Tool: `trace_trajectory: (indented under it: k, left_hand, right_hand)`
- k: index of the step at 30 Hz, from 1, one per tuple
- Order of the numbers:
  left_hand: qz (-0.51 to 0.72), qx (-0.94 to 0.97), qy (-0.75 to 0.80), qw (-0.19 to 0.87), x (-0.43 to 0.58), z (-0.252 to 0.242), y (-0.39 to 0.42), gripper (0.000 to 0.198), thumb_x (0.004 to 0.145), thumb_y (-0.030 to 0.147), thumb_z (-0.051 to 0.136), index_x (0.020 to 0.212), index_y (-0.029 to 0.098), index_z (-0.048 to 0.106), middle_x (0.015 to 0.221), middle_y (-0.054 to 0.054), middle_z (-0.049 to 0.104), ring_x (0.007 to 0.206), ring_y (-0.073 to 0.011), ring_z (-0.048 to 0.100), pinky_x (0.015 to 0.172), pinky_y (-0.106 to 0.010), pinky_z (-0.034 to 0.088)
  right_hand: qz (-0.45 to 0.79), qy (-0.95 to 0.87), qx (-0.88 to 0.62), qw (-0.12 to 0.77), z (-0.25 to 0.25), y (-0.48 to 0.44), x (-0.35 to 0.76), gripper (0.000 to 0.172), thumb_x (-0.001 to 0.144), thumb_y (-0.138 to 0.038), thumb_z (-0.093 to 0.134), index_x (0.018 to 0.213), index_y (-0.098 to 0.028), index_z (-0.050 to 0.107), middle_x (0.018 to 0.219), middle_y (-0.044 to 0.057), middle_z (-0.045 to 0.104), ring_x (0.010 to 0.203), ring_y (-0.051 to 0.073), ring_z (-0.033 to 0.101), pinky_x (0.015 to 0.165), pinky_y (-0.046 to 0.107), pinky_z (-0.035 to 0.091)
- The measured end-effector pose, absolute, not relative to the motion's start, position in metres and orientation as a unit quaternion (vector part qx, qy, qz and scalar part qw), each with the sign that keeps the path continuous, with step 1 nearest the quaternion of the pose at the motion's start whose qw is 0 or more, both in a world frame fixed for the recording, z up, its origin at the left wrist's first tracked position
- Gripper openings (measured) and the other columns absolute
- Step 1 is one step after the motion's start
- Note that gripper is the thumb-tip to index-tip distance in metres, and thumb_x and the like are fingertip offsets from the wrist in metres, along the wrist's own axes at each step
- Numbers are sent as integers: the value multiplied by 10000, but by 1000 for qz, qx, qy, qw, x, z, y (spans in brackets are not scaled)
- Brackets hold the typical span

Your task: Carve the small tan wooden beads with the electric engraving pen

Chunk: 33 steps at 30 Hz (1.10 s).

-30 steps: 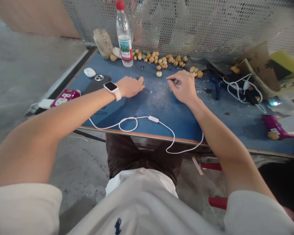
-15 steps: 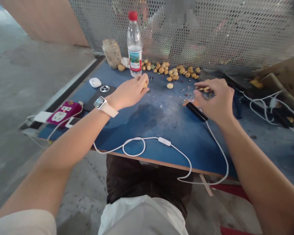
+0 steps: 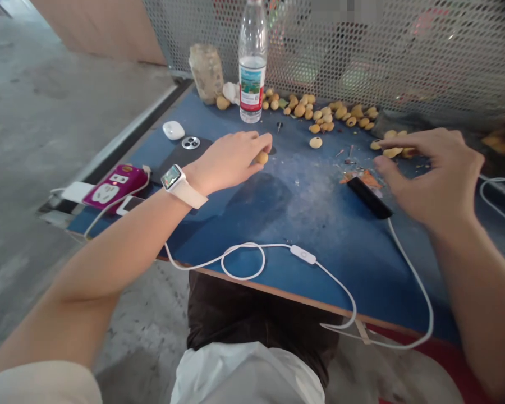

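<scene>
Blue counter (image 3: 320, 269) below a perforated metal screen (image 3: 404, 50), head view: you had your left hand (image 3: 229, 163) curled around a small tan nut (image 3: 261, 157), fingers closed on it. Your right hand (image 3: 429, 174) was open, fingers apart, just above scattered tan nuts (image 3: 391, 150). A black corded cylinder (image 3: 369, 197) lay nearer that hand, its long axis slanting down-right.

Probably a garage workshop: a scuffed blue workbench (image 3: 303, 224) stands on a bare concrete floor (image 3: 46, 168) against a perforated metal screen (image 3: 382, 50).
</scene>
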<state>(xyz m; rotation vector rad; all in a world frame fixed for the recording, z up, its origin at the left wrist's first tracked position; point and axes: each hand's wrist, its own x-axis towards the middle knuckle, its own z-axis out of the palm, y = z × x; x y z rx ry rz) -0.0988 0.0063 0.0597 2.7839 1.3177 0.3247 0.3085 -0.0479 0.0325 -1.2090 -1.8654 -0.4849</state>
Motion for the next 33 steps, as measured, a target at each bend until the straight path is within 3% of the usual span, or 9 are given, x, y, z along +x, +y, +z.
trace_trajectory:
  k: [7, 9, 16, 20, 23, 25, 27, 31, 33]
  left_hand:
    - [140, 914, 374, 73, -93, 53, 1, 323, 1162, 281, 696, 1478, 245, 754, 1358, -111, 846, 1281, -332, 827, 1170, -468, 625]
    - [164, 917, 351, 91, -82, 51, -7, 328, 1154, 290, 736, 1480, 251, 748, 1332, -108, 860, 1263, -333, 835, 1163, -468, 624]
    - [179, 940, 286, 46, -27, 47, -42, 277, 1147, 227, 812, 1411, 226, 729, 1269, -156, 887, 1260, -362, 848, 1146, -491, 606]
    - [193, 936, 295, 13, -20, 48, -47, 449, 1138, 238, 822, 1565, 237, 681, 1308, -146, 890, 1364, -372, 824, 1195, -500, 595]
    - [184, 910, 371, -8, -51, 51, -30, 673, 1092, 410, 911, 1684, 244, 637, 1400, -163, 874, 1484, -431, 766, 1257, -558, 577]
    - [154, 864, 479, -19, -88, 54, -8, 727, 1064, 600, 924, 1633, 214, 687, 1481, -213, 840, 1540, -490, 715, 1277, -618, 552]
    - [113, 797, 593, -10, -132, 58, 17, 938, 964, 807, 949, 1605, 165, 711, 1485, -250, 819, 1556, -552, 671, 1257, -672, 535]
    - [0, 699, 713, 48, -203, 62, 53, 1407, 691, 1159, 890, 1583, 85, 712, 1344, -221, 835, 1495, -531, 667, 1148, -625, 520]
    - [4, 739, 671, 66, -220, 63, 56, 1453, 688, 1244, 776, 1578, 97, 712, 1240, -184, 849, 1499, -504, 667, 1128, -586, 519]
  right_hand:
    - [-117, -753, -497, 415, 35, -60, 290, 265, 1005, -438, 807, 1186, -305, 946, 1153, 78, 969, 1091, 361, 921, 1028, 572, 719]
    - [-39, -761, -495, 417, 33, -69, 273, 263, 1032, -445, 817, 1207, -296, 943, 1207, 94, 973, 1167, 361, 926, 1045, 549, 737]
    - [210, -771, -457, 391, 13, -83, 221, 332, 1079, -588, 884, 1270, -317, 862, 1148, 76, 918, 990, 308, 894, 962, 511, 786]
    - [250, -729, -475, 425, 6, -77, 223, 285, 1078, -552, 857, 1221, -307, 826, 1118, 80, 912, 1041, 317, 893, 987, 527, 788]
    - [214, -726, -501, 420, 7, -71, 236, 253, 1030, -501, 887, 1175, -298, 843, 1116, 87, 923, 1049, 328, 896, 1012, 546, 780]
    - [174, -741, -514, 395, 8, -67, 245, 229, 1003, -474, 908, 1126, -289, 850, 1083, 89, 924, 993, 323, 887, 991, 540, 770]
    - [145, -758, -520, 366, 8, -63, 252, 201, 994, -454, 911, 1082, -283, 854, 1048, 94, 924, 941, 318, 875, 961, 527, 755]
    - [130, -769, -520, 348, 6, -57, 258, 200, 992, -457, 908, 1087, -284, 880, 1048, 101, 935, 932, 319, 869, 939, 508, 737]
    - [129, -768, -519, 353, 4, -57, 258, 221, 1001, -485, 908, 1106, -291, 887, 1045, 97, 937, 923, 320, 865, 941, 517, 736]
